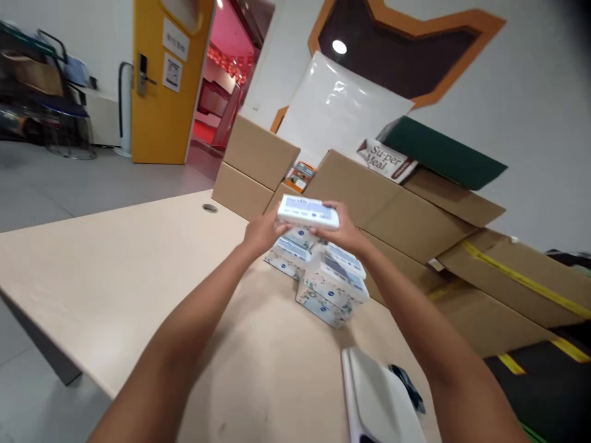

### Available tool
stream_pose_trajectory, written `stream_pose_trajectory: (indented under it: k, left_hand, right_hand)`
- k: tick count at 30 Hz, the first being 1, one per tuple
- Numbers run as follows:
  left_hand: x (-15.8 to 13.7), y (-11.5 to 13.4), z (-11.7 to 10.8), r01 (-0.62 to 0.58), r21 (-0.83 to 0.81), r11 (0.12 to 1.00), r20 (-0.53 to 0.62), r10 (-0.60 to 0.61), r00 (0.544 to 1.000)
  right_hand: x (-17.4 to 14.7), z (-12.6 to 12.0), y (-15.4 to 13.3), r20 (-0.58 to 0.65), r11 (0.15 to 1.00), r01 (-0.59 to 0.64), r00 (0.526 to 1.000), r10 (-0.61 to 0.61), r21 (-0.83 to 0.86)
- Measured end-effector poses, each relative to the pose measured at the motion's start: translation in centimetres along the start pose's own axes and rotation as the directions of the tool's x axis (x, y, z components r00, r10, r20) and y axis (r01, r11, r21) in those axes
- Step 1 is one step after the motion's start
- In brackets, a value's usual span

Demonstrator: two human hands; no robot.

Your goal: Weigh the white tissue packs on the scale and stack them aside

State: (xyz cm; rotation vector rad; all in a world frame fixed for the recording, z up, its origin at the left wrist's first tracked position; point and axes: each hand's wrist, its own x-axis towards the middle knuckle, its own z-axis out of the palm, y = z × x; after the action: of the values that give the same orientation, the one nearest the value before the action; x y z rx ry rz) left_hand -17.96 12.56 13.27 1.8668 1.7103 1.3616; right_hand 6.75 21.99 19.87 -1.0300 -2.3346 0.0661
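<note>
Both arms reach forward over the table, holding one tissue pack (308,212) by its two ends. My left hand (265,232) grips its left end, and my right hand (340,226) is closed on the right end. White and pale blue with printing, the pack is held above other floral tissue packs. Below and nearer to me, tissue packs (333,286) stand stacked two high. Another tissue pack (285,255) lies to their left, partly behind my hands. How the packs directly under the held one rest is hidden.
Cardboard boxes (360,191) line the table's far and right side, with a Su-per Meal carton (386,159) and a dark green box (446,151) on top. A white device (381,394) lies near me beside a dark item (407,387). The wooden table (115,264) extends left.
</note>
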Motion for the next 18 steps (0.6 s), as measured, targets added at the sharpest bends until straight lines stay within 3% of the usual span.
stream_pose_trajectory:
  k: [4,8,12,15,18]
  left_hand:
    - [0.5,-3.7,2.7,0.072,-0.024,0.997,0.037,-0.071,0.997]
    - [0.8,-5.3,4.5,0.094,-0.043,0.995,0.086,-0.09,0.992]
    - [0.9,-5.6,5.7,0.111,-0.123,0.986,0.168,-0.089,0.982]
    - [0.9,-5.7,6.7,0.15,-0.225,0.963,0.203,-0.104,0.974]
    - [1.0,-5.9,7.9,0.182,-0.33,0.926,0.212,-0.115,0.971]
  right_hand:
    - [0.8,4.2,1.5,0.142,0.977,-0.082,0.984,0.111,-0.199]
    - [-0.2,5.5,1.3,0.127,0.935,-0.089,0.982,0.14,-0.345]
    - [-3.2,4.3,0.9,0.071,0.888,-0.074,0.99,0.119,-0.454]
    - [-7.5,2.4,1.3,-0.011,0.854,-0.061,0.998,0.064,-0.516]
    - [-12.5,1.1,2.4,-0.123,0.889,-0.14,0.988,0.095,-0.436]
